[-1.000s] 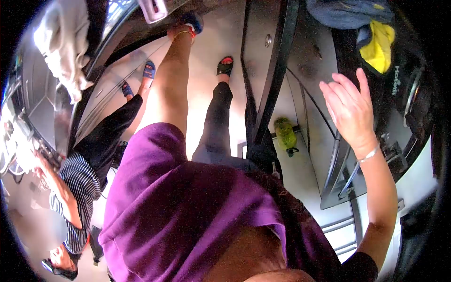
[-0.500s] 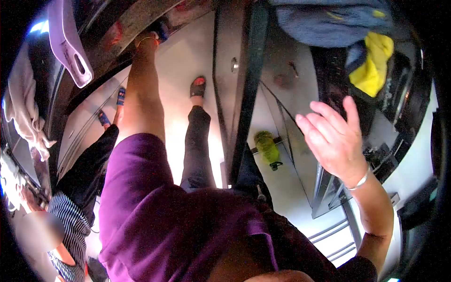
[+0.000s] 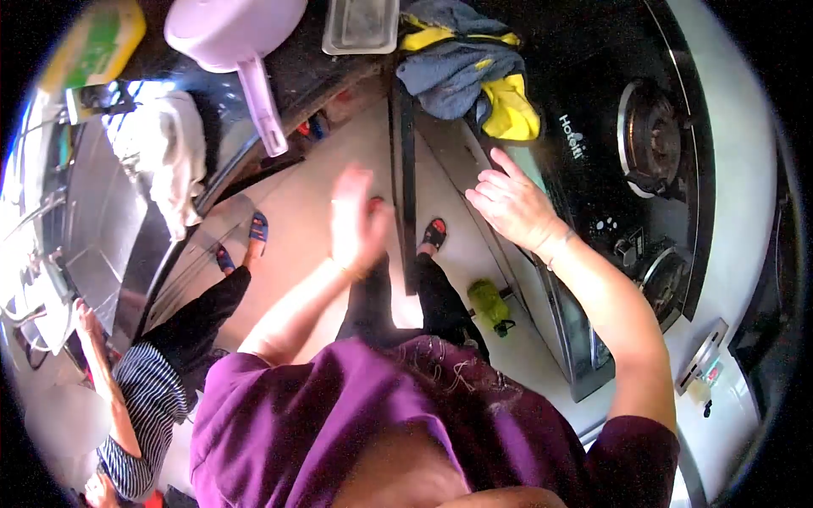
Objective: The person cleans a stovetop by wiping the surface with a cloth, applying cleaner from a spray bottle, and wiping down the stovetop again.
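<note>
My left hand (image 3: 360, 222) hangs in the air in front of my body, holding nothing. Its fingers look stretched out, though motion blurs them. To its right, my right hand (image 3: 515, 203) is also in the air and bare, the fingers partly bent and the thumb side apart. It is nearest to a grey and yellow cloth (image 3: 464, 72), which lies bunched on the counter edge, its yellow end hanging towards my hand without touching it. A pale purple dipper (image 3: 233, 32) rests on the dark counter, its handle jutting over the edge above my left hand.
A clear rectangular container (image 3: 362, 25) sits beside the dipper. On the right is a black gas stove (image 3: 584, 76) with round burners. A green bottle (image 3: 489, 306) is low down near my legs. A white cloth (image 3: 174, 152) hangs at the left; a person in a striped top (image 3: 152, 381) works there.
My left arm, stretched far forward beneath the counter edge before, has drawn back in front of my body. My right hand stays raised. The view has swung, bringing more counter and stove into sight.
</note>
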`<state>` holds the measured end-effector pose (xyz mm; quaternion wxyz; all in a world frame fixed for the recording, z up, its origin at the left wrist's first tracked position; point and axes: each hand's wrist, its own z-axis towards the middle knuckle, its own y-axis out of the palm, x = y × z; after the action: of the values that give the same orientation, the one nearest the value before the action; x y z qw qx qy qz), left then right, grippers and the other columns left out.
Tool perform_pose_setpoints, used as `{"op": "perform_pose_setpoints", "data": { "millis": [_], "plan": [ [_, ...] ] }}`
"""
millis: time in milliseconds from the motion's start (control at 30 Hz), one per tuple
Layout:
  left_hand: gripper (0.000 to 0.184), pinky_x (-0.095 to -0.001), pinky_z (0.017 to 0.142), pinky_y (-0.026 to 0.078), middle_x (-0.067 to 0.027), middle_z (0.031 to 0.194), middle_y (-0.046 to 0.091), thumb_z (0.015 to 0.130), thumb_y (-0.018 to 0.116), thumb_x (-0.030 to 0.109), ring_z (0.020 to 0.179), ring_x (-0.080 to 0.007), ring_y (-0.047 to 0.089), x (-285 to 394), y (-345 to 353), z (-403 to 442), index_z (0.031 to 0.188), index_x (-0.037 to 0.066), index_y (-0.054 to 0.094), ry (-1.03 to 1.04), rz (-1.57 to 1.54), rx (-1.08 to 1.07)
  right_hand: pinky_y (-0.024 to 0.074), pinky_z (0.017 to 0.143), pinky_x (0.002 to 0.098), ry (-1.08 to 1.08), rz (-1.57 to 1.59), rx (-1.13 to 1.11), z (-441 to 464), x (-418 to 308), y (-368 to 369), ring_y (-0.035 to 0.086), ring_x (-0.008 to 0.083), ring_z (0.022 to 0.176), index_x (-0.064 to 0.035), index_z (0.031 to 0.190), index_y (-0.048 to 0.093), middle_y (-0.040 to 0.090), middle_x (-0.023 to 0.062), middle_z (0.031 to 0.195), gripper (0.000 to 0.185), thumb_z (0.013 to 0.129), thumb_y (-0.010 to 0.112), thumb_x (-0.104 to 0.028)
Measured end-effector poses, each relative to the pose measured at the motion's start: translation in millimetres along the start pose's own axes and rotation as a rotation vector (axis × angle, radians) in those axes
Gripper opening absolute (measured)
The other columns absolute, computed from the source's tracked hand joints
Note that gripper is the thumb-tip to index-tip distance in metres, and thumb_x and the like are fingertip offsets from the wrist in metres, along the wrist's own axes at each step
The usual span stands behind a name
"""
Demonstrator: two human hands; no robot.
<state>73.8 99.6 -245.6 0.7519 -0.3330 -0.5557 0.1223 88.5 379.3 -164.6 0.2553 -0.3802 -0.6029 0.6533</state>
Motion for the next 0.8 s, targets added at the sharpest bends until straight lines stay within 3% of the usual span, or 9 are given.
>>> {"op": "perform_pose_setpoints", "data": {
  "millis": [67,200,233,367,533,600,800],
  "plan": [
    [0.053,-0.0532,0.109,0.029,-0.0159,0.14,0.046,0.074,0.067,0.008,0.133,-0.0393,0.038,70.2,-24.0,17.2,0.126,0.007,0.054,0.115,0.026,-0.34,0.0307,0.114,0.0426,0.018,0.019,-0.079,-0.9,-1.3,-3.9,0.06,0.0175,0.096,-0.0103,0.09,0.068,0.063,0.0016,0.083,0.013,0.078,0.062,-0.012],
    [0.033,-0.0712,0.106,0.017,-0.0095,0.122,0.057,0.074,0.064,0.024,0.135,-0.0344,0.035,61.0,20.5,-26.6,0.101,0.006,0.067,0.478,0.183,-0.483,0.0304,0.114,0.0427,0.013,-0.046,-0.058,0.6,-1.9,0.8,0.059,0.0165,0.088,-0.0113,0.083,0.067,0.06,0.0012,0.075,0.008,0.077,0.062,-0.011],
    [0.025,-0.0736,0.105,0.016,-0.0092,0.118,0.058,0.076,0.06,0.024,0.136,-0.0323,0.033,70.1,6.9,-19.0,0.092,0.006,0.069,0.432,0.388,-0.759,0.0287,0.115,0.042,-0.003,-0.032,0.049,1.1,-2.7,2.6,0.058,0.0166,0.082,-0.0134,0.071,0.058,0.054,0.0009,0.068,0.007,0.077,0.056,-0.011],
    [0.022,-0.0727,0.104,0.018,-0.0064,0.126,0.056,0.076,0.057,0.019,0.137,-0.0275,0.031,54.4,-14.2,-27.4,0.091,0.007,0.068,0.417,0.502,-0.667,0.0278,0.116,0.042,0.006,-0.051,0.039,0.8,-3.2,4.0,0.057,0.0163,0.081,-0.0143,0.069,0.058,0.052,0.0004,0.067,0.009,0.077,0.057,-0.01],
    [0.024,-0.0597,0.105,0.032,-0.0054,0.13,0.055,0.079,0.057,0.021,0.136,-0.0255,0.033,-10.5,-56.5,-24.1,0.097,0.01,0.068,0.5,0.441,-0.718,0.0262,0.116,0.0422,-0.008,-0.057,0.038,0.4,-3.1,5.7,0.056,0.0165,0.082,-0.0145,0.07,0.058,0.051,0.0002,0.067,0.007,0.077,0.058,-0.011],
    [0.027,-0.0574,0.103,0.035,-0.0038,0.116,0.059,0.073,0.06,0.023,0.133,-0.0239,0.037,-21.7,-83.1,-10.8,0.094,0.008,0.068,0.642,0.467,-0.623,0.0253,0.117,0.0423,-0.001,-0.072,0.035,0.4,-1.5,7.2,0.056,0.0165,0.083,-0.0143,0.071,0.059,0.051,0.0004,0.067,0.006,0.076,0.06,-0.011],
    [0.02,-0.0527,0.108,0.031,-0.0039,0.121,0.058,0.075,0.056,0.015,0.134,-0.0221,0.038,-61.7,-119.3,-3.7,0.092,0.008,0.065,0.521,0.442,-0.639,0.0247,0.117,0.042,0.012,-0.087,-0.004,-0.2,-4.7,7.9,0.056,0.016,0.084,-0.0145,0.071,0.059,0.051,0.0003,0.068,0.007,0.078,0.06,-0.012]
  ]
}}
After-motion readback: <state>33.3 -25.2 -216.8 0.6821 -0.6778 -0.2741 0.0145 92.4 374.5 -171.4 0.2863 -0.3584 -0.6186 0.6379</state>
